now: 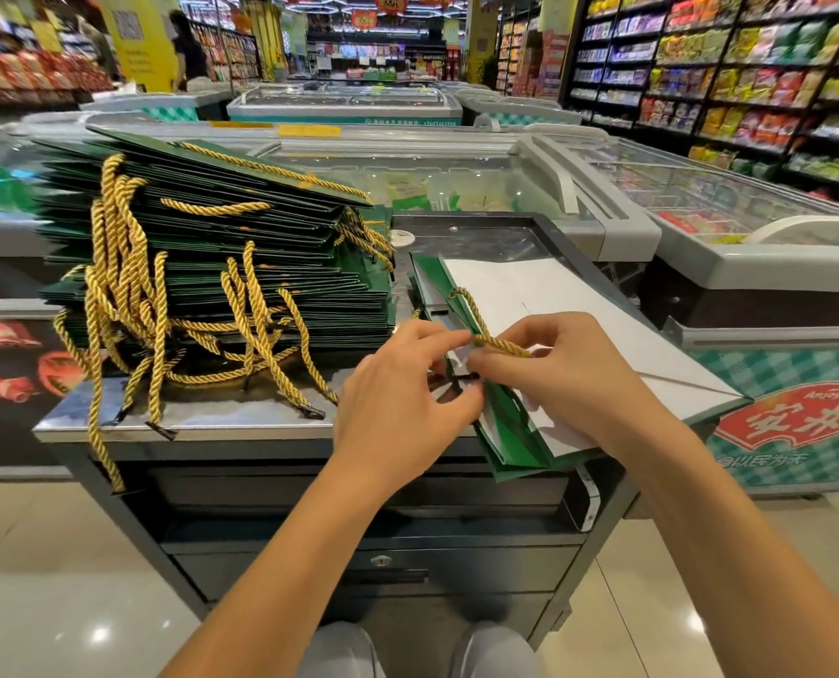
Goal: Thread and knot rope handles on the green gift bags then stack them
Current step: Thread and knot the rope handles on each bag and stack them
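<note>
Big glass-topped freezers point(701, 227) stand far back and to the right. In front of them is a metal counter point(202, 423), close to the person. On its left half sits a tall stack of green bags point(202, 266). The top ones tilt, and their handles spill down the near side. Some loose ropes point(261, 364) lie at the foot of the stack, and one hangs over the near edge.

On the right half lies one green bag point(510, 433), flat, with a white face up. Its long way runs from far left to near right. Its green top edge faces left, toward the stack, and the hands are there. Its near corner and right corner poke out past the counter's edges.

The left hand point(403, 384) and the right hand point(569, 369) meet over that edge, almost touching. Both pinch the gold rope point(486, 335) with finger and thumb. The rope comes out of a hole point(454, 292) at the far end of the edge and runs near and right to the fingers. Its black tip point(466, 376) sits low between the two hands.

I think the tip goes into a near hole next, but fingers hide that spot. To be stacked, the bag must go left, and the left hand is nearer. The way is short, but the stack is high and leaning, and the loose ropes could snag.
</note>
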Demonstrator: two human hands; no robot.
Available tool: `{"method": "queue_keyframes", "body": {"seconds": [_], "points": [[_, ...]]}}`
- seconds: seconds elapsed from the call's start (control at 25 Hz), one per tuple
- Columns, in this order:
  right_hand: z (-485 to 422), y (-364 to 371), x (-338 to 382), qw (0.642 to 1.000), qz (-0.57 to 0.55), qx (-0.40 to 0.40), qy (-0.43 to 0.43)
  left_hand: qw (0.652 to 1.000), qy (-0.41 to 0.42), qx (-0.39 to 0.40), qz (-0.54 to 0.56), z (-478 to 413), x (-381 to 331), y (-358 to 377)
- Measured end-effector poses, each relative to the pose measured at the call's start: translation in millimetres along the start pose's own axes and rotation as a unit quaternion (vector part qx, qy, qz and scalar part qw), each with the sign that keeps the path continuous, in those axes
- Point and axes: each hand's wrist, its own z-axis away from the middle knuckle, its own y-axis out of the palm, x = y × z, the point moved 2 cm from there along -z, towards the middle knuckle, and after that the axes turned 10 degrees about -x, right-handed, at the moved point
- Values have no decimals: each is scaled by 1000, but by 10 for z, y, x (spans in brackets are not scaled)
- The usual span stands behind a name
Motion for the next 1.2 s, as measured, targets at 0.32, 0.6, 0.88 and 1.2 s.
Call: {"method": "queue_keyframes", "body": {"seconds": [0.32, 0.6, 0.88, 1.2], "points": [[6, -26, 8, 1000, -16, 5, 8, 998, -65, -11, -16, -88, 23, 71], [30, 0, -19, 999, -31, 9, -13, 997, -72, 23, -5, -114, 37, 53], [36, -50, -73, 997, -64, -44, 4, 996, -51, 66, 29, -44, 2, -111], [19, -55, -102, 1000, -23, -8, -11, 992, 34, 101, -62, -35, 32, -101]]}}
